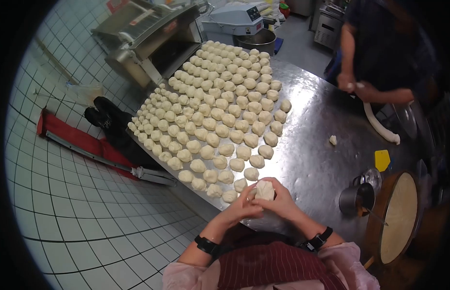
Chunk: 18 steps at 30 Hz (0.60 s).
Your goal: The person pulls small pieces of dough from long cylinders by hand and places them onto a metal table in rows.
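Note:
A pale dough ball (264, 190) is between my two hands at the near edge of the steel table (309, 159). My right hand (283, 199) curls round its right side, with fingers over the far end. From the left, my left hand (242, 208) is cupped against the same piece, its thumb pointing right beneath it. Rows of dough balls (213, 140) cover the table's left part, larger near me and smaller along the left edge. The closest one (230, 195) lies just left of my left hand.
Across the table, a person's hands (358, 89) hold a long dough rope (379, 126). A small dough scrap (333, 140), yellow scraper (381, 160), metal pot (353, 199) and large round tub (379, 227) are at right. A dough machine (152, 38) and mixer (239, 24) stand behind.

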Tool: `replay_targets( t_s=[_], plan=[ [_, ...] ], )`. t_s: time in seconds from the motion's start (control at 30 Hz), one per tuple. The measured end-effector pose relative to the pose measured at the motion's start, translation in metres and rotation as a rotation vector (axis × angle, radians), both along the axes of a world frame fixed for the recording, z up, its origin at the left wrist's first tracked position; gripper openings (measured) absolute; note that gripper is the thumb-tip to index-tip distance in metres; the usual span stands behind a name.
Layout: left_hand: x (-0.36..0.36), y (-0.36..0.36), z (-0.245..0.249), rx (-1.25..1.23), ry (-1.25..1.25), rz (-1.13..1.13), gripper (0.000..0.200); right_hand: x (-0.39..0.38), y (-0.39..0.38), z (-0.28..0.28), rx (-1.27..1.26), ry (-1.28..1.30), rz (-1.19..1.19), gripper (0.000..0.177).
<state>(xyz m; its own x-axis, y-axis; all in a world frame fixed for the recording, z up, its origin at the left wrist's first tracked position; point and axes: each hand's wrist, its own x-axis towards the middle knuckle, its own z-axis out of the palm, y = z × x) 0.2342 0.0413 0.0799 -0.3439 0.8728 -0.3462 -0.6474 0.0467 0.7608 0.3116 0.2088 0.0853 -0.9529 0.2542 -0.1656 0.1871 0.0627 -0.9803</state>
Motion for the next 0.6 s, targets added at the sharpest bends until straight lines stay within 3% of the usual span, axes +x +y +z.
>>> replay_targets(
  t_s=[0.03,0.1,0.17,0.2,0.23,0.27,0.33,0.37,0.47,0.53,0.6],
  plan=[
    [0.003,0.002,-0.002,0.000,0.001,-0.007,0.062,0.001,0.002,0.002,-0.090,-0.040,-0.018,0.064],
    [0.012,0.008,-0.004,-0.050,0.112,-0.195,0.042,0.003,0.001,-0.001,-0.051,-0.035,-0.022,0.065],
    [0.012,0.012,-0.019,-0.088,0.194,-0.173,0.031,0.002,-0.001,0.004,-0.008,-0.028,-0.015,0.065],
    [0.012,0.014,-0.022,-0.124,0.277,-0.153,0.022,0.001,-0.001,0.014,0.206,0.039,0.012,0.064],
    [0.012,0.013,-0.024,-0.120,0.277,-0.148,0.022,0.001,-0.001,0.021,0.420,0.107,0.039,0.064],
    [0.012,0.012,-0.024,-0.094,0.248,-0.197,0.020,0.001,-0.001,0.023,0.423,0.106,0.044,0.064],
    [0.015,0.009,-0.024,-0.069,0.211,-0.233,0.019,0.003,-0.002,0.024,0.178,-0.093,0.116,0.061],
    [0.017,0.008,-0.024,-0.081,0.193,-0.274,0.020,0.004,-0.004,0.019,0.180,-0.093,0.127,0.061],
    [0.024,0.009,-0.011,-0.099,0.212,-0.383,0.024,-0.001,-0.005,-0.015,0.316,0.071,0.003,0.053],
    [0.027,0.009,0.015,-0.106,0.255,-0.456,0.024,-0.023,0.011,-0.035,0.717,0.076,-0.202,0.044],
    [0.023,0.004,0.046,0.093,0.059,-0.365,0.021,-0.028,0.026,-0.042,0.636,0.031,-0.269,0.041]
  ],
)
